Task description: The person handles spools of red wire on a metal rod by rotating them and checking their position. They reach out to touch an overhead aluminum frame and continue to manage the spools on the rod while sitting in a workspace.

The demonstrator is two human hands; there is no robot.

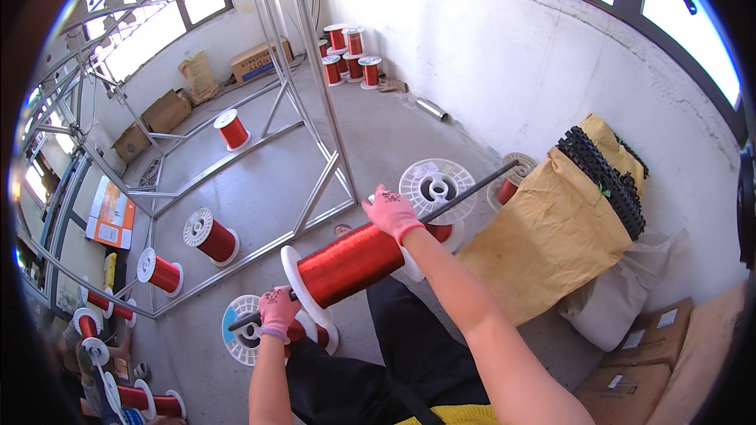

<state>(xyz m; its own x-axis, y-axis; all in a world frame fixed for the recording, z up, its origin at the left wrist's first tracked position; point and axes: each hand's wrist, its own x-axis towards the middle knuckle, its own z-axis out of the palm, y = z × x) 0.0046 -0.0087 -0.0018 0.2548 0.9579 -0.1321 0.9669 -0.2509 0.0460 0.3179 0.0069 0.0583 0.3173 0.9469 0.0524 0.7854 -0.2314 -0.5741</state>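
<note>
A large spool of red wire (350, 264) with white flanges is held tilted in front of my legs. A dark rod (476, 190) runs through its core and sticks out past both ends. My left hand (279, 312), in a pink glove, is closed around the rod beside the spool's near left flange. At the far right end, my right hand (391, 214), also gloved in pink, is closed on the rod against the other flange; its fingertips are partly hidden. Below the rod stand a white-flanged spool (431, 164) on the right and another (233, 350) by my left hand.
A metal frame (329, 169) rises at the left, with red spools (214, 240) standing around it. More spools (354, 41) are stacked by the far wall. To the right are a tan sack (535, 236) with black strips, a white sack (610, 311) and cardboard boxes (650, 338).
</note>
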